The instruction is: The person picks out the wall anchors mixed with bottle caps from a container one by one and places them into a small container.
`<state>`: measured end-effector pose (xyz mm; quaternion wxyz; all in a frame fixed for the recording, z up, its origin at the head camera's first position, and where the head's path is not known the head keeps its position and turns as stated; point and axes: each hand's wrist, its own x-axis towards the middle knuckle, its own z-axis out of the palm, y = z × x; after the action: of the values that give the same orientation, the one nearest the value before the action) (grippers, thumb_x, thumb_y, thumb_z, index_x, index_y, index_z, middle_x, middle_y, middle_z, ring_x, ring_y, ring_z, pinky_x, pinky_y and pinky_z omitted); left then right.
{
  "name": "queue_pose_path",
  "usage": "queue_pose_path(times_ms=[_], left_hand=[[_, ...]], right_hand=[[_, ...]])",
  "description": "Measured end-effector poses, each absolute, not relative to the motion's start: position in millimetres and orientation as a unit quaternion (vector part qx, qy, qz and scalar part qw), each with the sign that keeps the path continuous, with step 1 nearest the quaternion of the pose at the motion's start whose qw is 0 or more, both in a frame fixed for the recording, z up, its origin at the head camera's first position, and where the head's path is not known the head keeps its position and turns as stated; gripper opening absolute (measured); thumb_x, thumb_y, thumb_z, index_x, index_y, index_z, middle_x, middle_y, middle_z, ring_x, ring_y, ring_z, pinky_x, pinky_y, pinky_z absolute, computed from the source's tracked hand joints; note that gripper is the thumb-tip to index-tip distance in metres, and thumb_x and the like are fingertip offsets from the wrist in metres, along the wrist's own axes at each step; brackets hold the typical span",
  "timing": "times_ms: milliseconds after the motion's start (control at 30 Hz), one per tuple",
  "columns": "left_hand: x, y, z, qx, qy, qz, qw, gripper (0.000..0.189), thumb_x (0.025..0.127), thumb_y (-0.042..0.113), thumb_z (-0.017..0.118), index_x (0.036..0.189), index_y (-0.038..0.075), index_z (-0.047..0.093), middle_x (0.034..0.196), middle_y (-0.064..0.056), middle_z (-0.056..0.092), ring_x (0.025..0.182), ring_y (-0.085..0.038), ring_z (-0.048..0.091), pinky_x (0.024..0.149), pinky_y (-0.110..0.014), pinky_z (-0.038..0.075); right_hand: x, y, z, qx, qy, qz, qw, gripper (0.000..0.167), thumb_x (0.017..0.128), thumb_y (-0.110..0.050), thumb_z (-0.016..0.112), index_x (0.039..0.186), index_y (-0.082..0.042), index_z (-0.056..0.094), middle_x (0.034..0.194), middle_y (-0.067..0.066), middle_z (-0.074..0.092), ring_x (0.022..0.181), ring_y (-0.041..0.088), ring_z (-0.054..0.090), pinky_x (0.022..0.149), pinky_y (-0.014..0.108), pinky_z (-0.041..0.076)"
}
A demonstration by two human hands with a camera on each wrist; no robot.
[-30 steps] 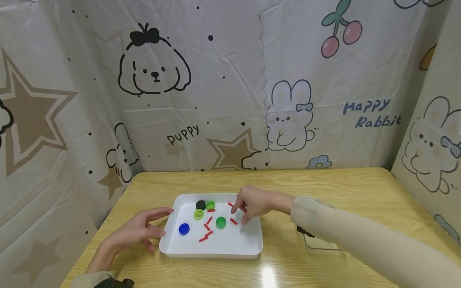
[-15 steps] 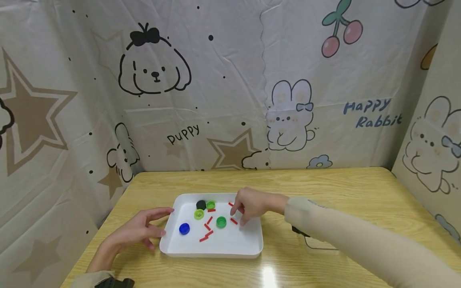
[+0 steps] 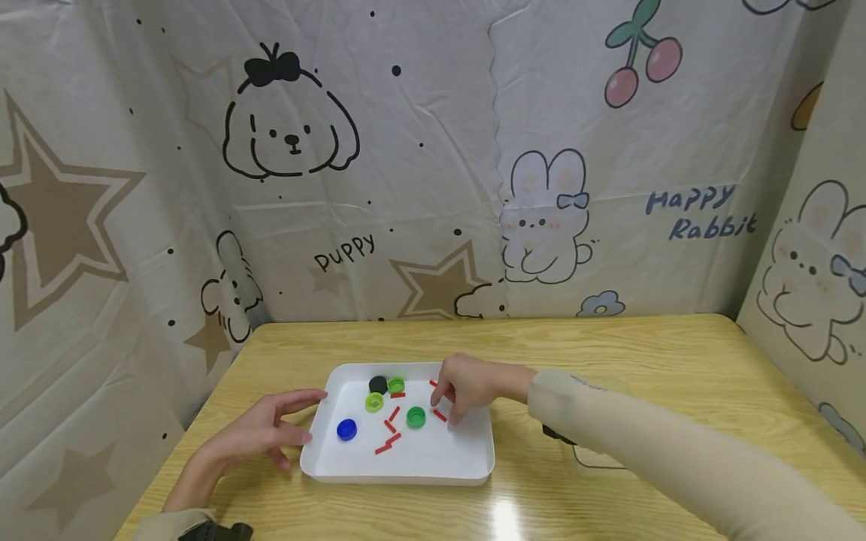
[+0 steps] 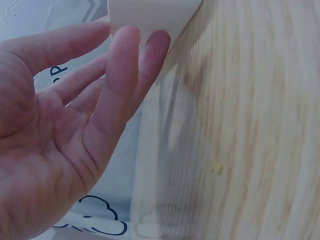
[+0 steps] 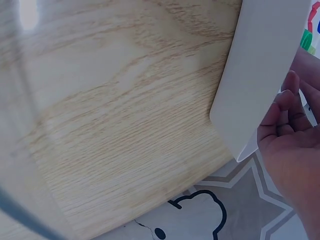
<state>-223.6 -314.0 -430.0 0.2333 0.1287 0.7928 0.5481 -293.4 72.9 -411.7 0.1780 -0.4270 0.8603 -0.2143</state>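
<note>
A white tray stands on the table with coloured bottle caps and several short red sticks inside. Straight fingers of my left hand touch the tray's left wall; in the left wrist view, the left hand has fingertips against the white side. My right hand reaches over the tray's right part, index finger and thumb pointing down and apart, on either side of a red stick. Beside it lies a green cap. In the right wrist view, the right hand has its other fingers curled; the tray wall partly hides it.
A blue cap, a black cap, a yellow-green cap and a light green cap lie in the tray's left half. A clear container is partly hidden under the right sleeve. A printed cloth hangs behind the table.
My right hand and forearm have shifted slightly left and down, bringing index finger and thumb closer around the red stick. My left hand has stayed at the tray's left side.
</note>
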Motion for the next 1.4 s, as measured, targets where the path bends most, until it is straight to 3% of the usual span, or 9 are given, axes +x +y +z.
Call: queue_pose_path(times_ms=[1400], left_hand=[[-222.8,-316.0,-432.1,0.126,0.799,0.54,0.232,0.075,0.094,0.004,0.075,0.159,-0.004,0.039,0.165,-0.034,0.025,0.08,-0.034,0.07,0.058,-0.048,0.063]], right_hand=[[-292.4,65.1,-419.7,-0.412,0.867,-0.214,0.18,0.024,0.081,-0.001,0.091,0.103,-0.008,0.086,0.06,-0.008,0.056,0.059,0.004,0.047,0.058,0.019,0.038]])
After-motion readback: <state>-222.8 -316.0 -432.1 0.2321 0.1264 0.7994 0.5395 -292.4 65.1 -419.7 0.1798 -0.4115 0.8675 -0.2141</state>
